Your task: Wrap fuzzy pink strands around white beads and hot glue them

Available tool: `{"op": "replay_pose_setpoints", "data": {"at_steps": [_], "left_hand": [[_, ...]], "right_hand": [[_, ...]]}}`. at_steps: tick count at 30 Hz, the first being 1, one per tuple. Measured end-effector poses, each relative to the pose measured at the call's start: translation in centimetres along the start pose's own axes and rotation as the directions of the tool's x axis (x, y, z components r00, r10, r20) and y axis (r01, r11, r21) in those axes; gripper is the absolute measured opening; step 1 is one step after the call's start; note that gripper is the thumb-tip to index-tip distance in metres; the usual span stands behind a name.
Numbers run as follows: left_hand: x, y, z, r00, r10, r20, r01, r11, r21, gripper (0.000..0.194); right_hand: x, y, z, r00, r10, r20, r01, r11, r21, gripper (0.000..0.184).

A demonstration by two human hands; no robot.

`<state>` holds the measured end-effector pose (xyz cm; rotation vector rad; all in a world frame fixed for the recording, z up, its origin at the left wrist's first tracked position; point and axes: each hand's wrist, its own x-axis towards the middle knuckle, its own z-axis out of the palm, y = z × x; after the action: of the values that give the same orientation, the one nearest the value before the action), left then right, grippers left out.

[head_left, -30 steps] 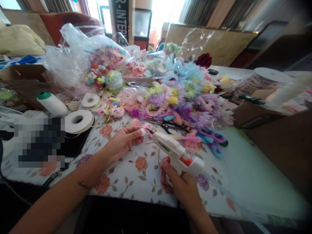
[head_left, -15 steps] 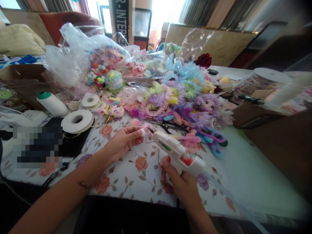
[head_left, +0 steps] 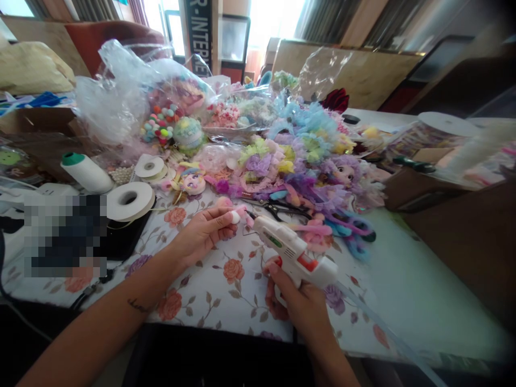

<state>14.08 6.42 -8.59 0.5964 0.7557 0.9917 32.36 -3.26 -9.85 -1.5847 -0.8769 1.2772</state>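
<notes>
A: Surface, room?
B: Table (head_left: 419,279), flowered cloth (head_left: 250,285); bright windows (head_left: 274,24) beyond.
A: Counts?
B: One glue gun (head_left: 288,242), gripped in the right hand (head_left: 296,295) above the cloth, nozzle at or just beside one small pink-and-white piece (head_left: 241,212) pinched by the left hand (head_left: 203,234). Two white spools (head_left: 115,203), one thread cone (head_left: 88,173), left side.
A: Around?
B: Scissors (head_left: 278,211) between gun and pastel heap (head_left: 308,126); heap and plastic bag (head_left: 108,105) block the table's far part.

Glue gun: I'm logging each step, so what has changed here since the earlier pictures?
The pink piece in the left hand seems to have turned slightly at the tip of the glue gun. Nothing was taken hold of or let go. The right hand still grips the glue gun; scissors and spool stayed put.
</notes>
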Motion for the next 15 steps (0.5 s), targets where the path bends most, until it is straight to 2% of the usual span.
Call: {"op": "replay_pose_setpoints", "data": {"at_steps": [7,11,13,15], "left_hand": [[0.1,0.2,0.0,0.999,0.023,-0.025,-0.024,0.999,-0.041,0.010],[0.4,0.4,-0.5,0.998,0.056,-0.023,-0.058,0.994,-0.092,0.010],[0.4,0.6,-0.8,0.995,0.083,-0.048,-0.088,0.989,-0.115,0.007],[0.5,0.9,-0.9,0.990,0.106,-0.095,-0.118,0.984,-0.131,0.005]], "right_hand": [[0.0,-0.4,0.1,1.000,0.000,-0.004,0.000,1.000,-0.025,0.039],[-0.1,-0.5,0.1,1.000,-0.003,0.024,0.002,1.000,0.019,0.043],[-0.2,-0.4,0.0,0.998,-0.033,0.048,0.030,0.998,0.058,0.042],[0.0,-0.3,-0.7,0.993,-0.119,0.011,0.117,0.989,0.087,0.038]]}}
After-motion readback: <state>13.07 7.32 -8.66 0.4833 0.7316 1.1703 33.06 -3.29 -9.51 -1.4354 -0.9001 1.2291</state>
